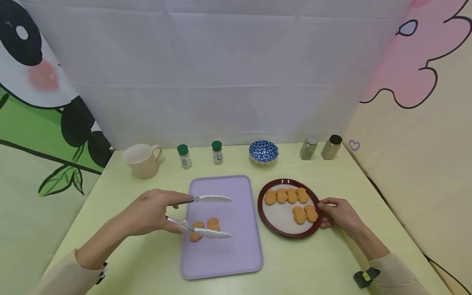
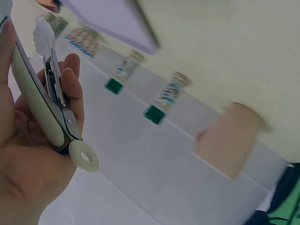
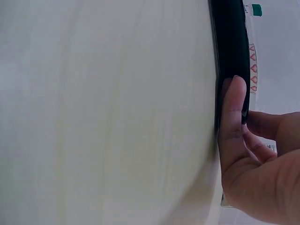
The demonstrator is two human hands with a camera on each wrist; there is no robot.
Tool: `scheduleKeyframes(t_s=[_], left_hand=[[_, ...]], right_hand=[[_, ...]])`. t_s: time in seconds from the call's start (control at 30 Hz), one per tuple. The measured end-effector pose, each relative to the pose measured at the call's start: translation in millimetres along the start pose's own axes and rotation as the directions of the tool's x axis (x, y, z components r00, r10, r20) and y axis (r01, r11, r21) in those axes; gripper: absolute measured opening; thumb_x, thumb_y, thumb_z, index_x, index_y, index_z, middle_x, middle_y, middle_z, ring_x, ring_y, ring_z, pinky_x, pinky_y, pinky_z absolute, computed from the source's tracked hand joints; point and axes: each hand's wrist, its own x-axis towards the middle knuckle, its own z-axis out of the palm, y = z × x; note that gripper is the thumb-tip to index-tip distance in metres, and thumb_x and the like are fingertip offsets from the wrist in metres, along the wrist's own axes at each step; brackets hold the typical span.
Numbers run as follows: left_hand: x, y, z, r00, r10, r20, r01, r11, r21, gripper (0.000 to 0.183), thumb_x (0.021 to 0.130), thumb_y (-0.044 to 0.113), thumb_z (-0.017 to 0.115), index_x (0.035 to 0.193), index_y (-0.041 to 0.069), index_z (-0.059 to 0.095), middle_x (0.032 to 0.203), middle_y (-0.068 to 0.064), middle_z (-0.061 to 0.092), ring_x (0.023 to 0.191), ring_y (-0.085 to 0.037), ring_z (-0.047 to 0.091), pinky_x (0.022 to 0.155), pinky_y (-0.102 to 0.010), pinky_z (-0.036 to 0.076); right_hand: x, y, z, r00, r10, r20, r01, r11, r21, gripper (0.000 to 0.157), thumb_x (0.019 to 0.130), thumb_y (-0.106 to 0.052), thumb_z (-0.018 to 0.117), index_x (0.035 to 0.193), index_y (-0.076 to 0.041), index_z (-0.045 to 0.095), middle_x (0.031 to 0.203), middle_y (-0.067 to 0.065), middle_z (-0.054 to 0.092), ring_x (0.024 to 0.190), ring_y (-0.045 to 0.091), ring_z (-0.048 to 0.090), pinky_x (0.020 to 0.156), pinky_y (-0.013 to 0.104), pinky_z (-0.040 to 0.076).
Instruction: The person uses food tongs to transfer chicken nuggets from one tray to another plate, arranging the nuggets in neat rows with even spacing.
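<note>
Left hand (image 1: 155, 211) grips spread, unloaded tongs (image 1: 213, 234); right hand (image 1: 337, 213) pinches the edge of the red-rimmed plate (image 1: 289, 236).
The tongs' lower arm partly hides two tan nuggets (image 1: 213, 223) on the lilac tray (image 1: 236, 262), lower centre of the frame; six more nuggets (image 1: 282, 196) lie on the plate, right of centre. The step looks like lining up a pickup; the next move calls for bringing the tips around one nugget before squeezing, with the plate held steady.

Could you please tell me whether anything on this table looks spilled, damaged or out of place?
Nothing stands out. Six golden-brown pieces sit on the dark-rimmed plate and two on the purple tray, with no visible spill or damage; the mug and green-capped shakers stand upright.
</note>
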Motion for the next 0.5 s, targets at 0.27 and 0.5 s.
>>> scheduleKeyframes(t_s=[0.27, 0.5], left_hand=[[-18.7, -24.9, 9.5, 0.989, -0.102, 0.103, 0.096, 0.993, 0.061, 0.080, 0.057, 0.058, 0.081, 0.128, 0.028, 0.060, 0.118, 0.014, 0.061, 0.089, -0.002, 0.059, 0.075, -0.037, 0.046], [-17.6, -32.1, 14.8, 0.990, -0.083, 0.117, 0.074, 0.994, 0.075, 0.074, 0.058, 0.056, 0.081, 0.125, 0.029, 0.063, 0.111, 0.013, 0.065, 0.086, -0.004, 0.060, 0.071, -0.036, 0.046]], right_hand=[[0, 1, -1.4, 1.000, 0.004, 0.002, -0.004, 1.000, 0.001, 0.035, 0.097, -0.018, 0.055, 0.121, 0.007, 0.053, 0.090, 0.016, 0.061, 0.064, 0.024, 0.064, 0.062, 0.041, 0.054], [1, 1, -1.4, 1.000, 0.004, 0.005, -0.004, 1.000, 0.005, 0.034, 0.097, -0.017, 0.054, 0.121, 0.007, 0.053, 0.089, 0.016, 0.061, 0.063, 0.024, 0.064, 0.063, 0.041, 0.054]])
